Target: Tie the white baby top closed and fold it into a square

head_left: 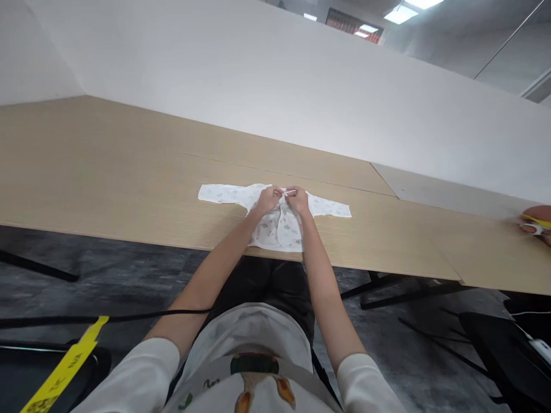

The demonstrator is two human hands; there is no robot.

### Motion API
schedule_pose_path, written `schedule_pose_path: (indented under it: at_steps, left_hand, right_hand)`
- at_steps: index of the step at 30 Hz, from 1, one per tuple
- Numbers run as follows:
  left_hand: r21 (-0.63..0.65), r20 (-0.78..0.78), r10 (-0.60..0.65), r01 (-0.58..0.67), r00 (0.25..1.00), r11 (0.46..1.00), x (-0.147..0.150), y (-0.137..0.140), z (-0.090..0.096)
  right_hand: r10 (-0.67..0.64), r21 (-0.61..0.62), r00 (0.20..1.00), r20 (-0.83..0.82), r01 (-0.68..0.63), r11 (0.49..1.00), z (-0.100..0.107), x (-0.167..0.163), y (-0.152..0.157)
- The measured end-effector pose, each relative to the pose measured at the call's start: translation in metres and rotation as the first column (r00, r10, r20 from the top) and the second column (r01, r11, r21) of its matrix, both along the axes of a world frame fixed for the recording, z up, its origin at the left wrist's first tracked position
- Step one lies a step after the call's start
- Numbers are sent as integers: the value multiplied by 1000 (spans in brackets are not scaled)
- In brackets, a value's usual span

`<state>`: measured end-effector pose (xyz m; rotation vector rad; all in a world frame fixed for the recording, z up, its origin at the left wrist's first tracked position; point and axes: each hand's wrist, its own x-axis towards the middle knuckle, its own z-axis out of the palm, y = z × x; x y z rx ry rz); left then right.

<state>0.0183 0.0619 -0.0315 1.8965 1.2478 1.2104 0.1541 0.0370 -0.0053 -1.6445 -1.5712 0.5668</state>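
Observation:
A small white baby shirt (269, 228) with a scattered print lies on the table near its front edge, its sleeves spread out to both sides. At the neckline, my left hand (270, 199) pinches the collar fabric from the left. My right hand (298, 199) pinches the collar from the right, its fingertips close to those of the left. A curved overlapping front edge runs down the shirt below my hands. Whatever small fastening may be between the fingertips is too small to make out.
The long wooden table (107, 166) runs across the view, with a white partition (258, 86) behind it. Another person's hand (542, 226) is at the far right. A black chair (503, 350) stands at lower right; a yellow tag (69, 367) hangs on a black cable at lower left.

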Motion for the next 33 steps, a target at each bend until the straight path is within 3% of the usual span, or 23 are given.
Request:
schedule_pose_path:
  at_steps: [11,19,25,33]
  left_hand:
    - [-114,86,50,-40,995,993,1,-2,4]
    - [-129,120,65,-50,991,990,-1,-4,6]
    - [-136,124,82,-65,989,989,-1,-6,8]
    - [-54,78,22,-17,997,998,-3,-2,5]
  right_hand:
    - [40,67,998,-55,-36,997,1,0,-1]
    - [76,13,952,-298,-75,997,-3,-1,5]
    - [82,105,986,-143,-68,992,-6,-3,5]
    - [91,164,995,-38,-84,983,-4,-7,2]
